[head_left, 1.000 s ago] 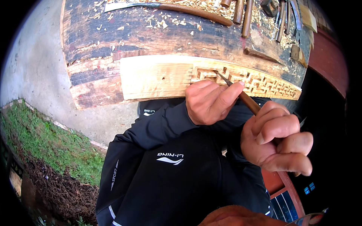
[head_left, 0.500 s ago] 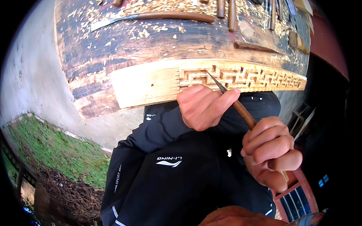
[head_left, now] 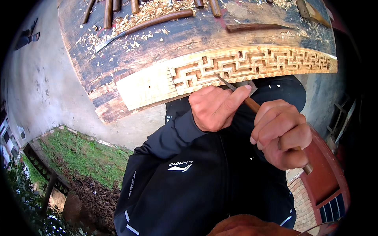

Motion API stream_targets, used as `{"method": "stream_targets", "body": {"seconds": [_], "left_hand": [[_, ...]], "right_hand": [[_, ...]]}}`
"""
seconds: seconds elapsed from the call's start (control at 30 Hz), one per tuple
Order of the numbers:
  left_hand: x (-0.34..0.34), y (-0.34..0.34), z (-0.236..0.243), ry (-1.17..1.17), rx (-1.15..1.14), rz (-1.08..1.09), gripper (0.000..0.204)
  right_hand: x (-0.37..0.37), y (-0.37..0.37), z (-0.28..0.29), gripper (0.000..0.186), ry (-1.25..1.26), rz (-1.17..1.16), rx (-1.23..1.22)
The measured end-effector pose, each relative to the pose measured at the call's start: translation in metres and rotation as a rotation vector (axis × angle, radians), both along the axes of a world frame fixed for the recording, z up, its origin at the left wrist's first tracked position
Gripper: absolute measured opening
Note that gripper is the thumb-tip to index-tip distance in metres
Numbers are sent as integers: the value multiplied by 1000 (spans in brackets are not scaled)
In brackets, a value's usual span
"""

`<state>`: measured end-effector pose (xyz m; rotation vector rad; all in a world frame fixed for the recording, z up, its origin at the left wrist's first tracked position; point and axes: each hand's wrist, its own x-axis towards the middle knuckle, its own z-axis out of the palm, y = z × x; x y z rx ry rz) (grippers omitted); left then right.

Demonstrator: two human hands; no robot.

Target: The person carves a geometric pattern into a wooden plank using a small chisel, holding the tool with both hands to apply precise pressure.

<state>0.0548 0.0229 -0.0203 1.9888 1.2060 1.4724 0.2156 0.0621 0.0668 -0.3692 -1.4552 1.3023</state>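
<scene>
- Left hand (head_left: 212,108): closed around the carving tool (head_left: 251,103) near its blade.
- Right hand (head_left: 280,133): gripping the handle, fingers partly hiding it.
- Carved board (head_left: 236,63): under the blade, along the near edge of the counter (head_left: 185,39).
- Beyond: tapered wooden piece (head_left: 256,27), long-handled blade (head_left: 157,21), wood shavings (head_left: 128,23).

You're in an open-air woodcarving workshop: carved board (head_left: 236,65), shavings (head_left: 146,13) and wooden-handled tools (head_left: 108,13) on your bench (head_left: 193,33), grass (head_left: 82,157) nearby
</scene>
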Motion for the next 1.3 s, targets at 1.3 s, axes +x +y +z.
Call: {"method": "stream_targets", "body": {"seconds": [1.3], "left_hand": [[-43,3,-20,65,51,296,61]], "right_hand": [[-56,37,-15,69,75,121,-196]]}}
